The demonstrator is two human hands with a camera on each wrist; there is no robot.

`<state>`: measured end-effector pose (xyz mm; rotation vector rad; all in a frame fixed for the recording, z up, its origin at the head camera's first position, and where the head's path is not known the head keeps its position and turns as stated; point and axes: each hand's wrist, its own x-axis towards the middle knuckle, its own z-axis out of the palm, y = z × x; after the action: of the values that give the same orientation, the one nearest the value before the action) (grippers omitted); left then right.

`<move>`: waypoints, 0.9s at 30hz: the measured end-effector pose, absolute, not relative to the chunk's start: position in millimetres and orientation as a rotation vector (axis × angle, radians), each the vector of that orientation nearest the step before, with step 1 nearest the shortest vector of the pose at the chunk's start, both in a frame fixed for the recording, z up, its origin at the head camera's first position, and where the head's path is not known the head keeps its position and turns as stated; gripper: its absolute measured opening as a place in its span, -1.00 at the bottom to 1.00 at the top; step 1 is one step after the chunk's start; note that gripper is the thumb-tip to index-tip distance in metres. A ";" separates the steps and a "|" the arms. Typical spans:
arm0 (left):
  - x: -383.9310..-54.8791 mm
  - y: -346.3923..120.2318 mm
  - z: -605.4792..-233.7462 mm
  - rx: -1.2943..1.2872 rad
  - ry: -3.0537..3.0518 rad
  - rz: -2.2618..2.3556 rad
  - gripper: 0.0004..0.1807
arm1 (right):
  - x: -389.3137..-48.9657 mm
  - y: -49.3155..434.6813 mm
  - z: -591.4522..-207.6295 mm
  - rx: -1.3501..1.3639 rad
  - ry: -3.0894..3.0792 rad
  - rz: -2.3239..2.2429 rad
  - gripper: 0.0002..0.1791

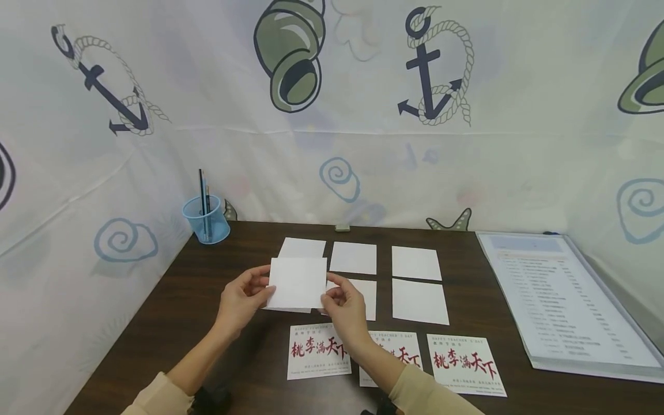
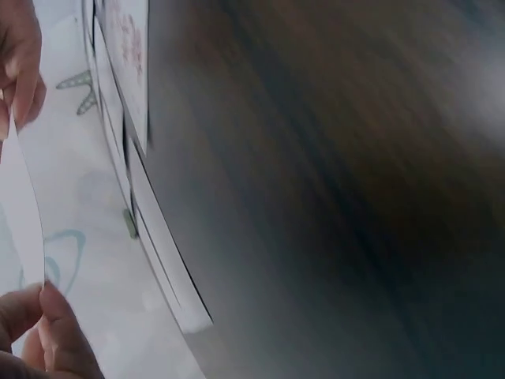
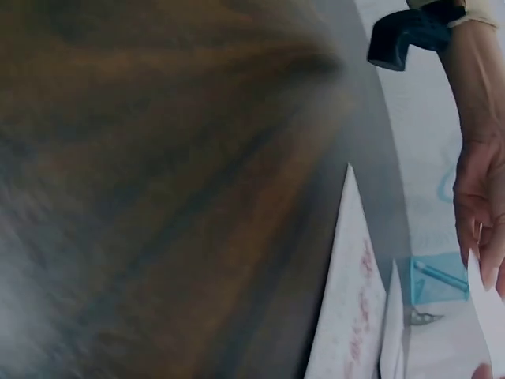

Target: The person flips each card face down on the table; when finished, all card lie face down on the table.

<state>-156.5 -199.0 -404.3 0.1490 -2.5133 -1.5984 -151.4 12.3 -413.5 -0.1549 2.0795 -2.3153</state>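
Note:
Both hands hold up one square white card [image 1: 298, 282] by its side edges, above the table. My left hand [image 1: 244, 297] pinches the card's left edge between thumb and fingers. On the opposite edge, my right hand [image 1: 344, 311] pinches it the same way. In the left wrist view the card [image 2: 22, 213] stretches between the two hands, slightly bowed. Behind and below it lie several blank white cards in two rows, among them a back middle card [image 1: 354, 257] and a front right card [image 1: 419, 301]. The raised card partly covers those on the left.
Nearer the body lie three cards with red lettering: a left one [image 1: 317, 360], a middle one [image 1: 389, 346] partly behind the right forearm, and a right one [image 1: 467, 366]. A blue pencil cup [image 1: 212, 227] stands at the back left. A printed board [image 1: 576, 305] lies on the right.

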 end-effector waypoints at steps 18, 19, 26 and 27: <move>-122.3 -269.2 -398.6 0.161 -3.015 -1.600 -0.45 | -119.8 -11.9 -429.5 -0.347 1.782 -1.887 -0.41; -121.0 -270.4 -398.8 0.173 -3.026 -1.597 -0.45 | -118.4 -12.8 -430.3 -0.351 1.776 -1.872 -0.41; -115.2 -274.5 -401.0 0.214 -3.076 -1.585 -0.46 | -113.1 -16.2 -433.6 -0.357 1.752 -1.809 -0.40; -114.8 -274.9 -401.5 0.213 -3.083 -1.577 -0.47 | -112.9 -16.4 -433.6 -0.355 1.749 -1.801 -0.40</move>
<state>-114.8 -274.9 -401.5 0.2129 -3.0827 -1.5775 -112.9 -16.4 -433.6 -0.3546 1.7488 -1.8010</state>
